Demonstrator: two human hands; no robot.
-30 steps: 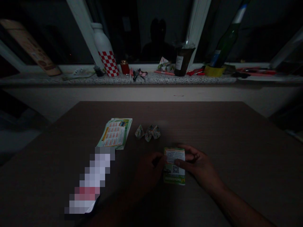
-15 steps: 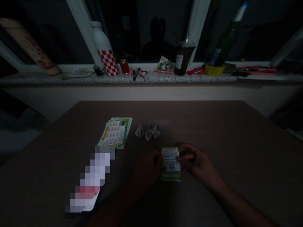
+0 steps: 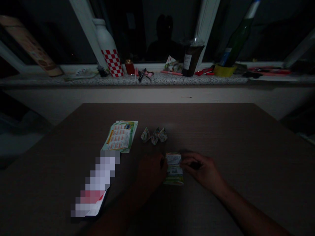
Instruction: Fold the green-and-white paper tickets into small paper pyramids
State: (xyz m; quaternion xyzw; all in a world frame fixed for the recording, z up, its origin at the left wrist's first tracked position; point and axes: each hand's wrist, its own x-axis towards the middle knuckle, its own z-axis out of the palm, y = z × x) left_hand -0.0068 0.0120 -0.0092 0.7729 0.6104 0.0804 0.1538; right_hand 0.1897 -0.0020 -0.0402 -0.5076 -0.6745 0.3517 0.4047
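A small printed paper card (image 3: 173,175), green and white with a square code, is held between my two hands low over the table. My left hand (image 3: 152,168) is closed on its left edge; the fingertips are dim. Along the right edge, my right hand (image 3: 200,167) pinches the paper between thumb and fingers. The paper bends across its middle. Beyond the hands sit small folded paper pieces: one piece (image 3: 145,134) stands apart, and a pair (image 3: 159,135) touches to its right. A stack of printed sheets (image 3: 119,137) lies farther left.
A phone (image 3: 98,190) with a lit, blurred screen lies left of my arm on the brown table (image 3: 221,131). Along the granite sill (image 3: 157,78) stand a checkered white bottle (image 3: 109,49), a dark drink cup (image 3: 192,60) and a green bottle (image 3: 237,39) in a yellow holder.
The card has gone from flat to bent across its middle and looks shorter. My right hand has shifted slightly left, its fingers closer together. My left hand keeps its hold.
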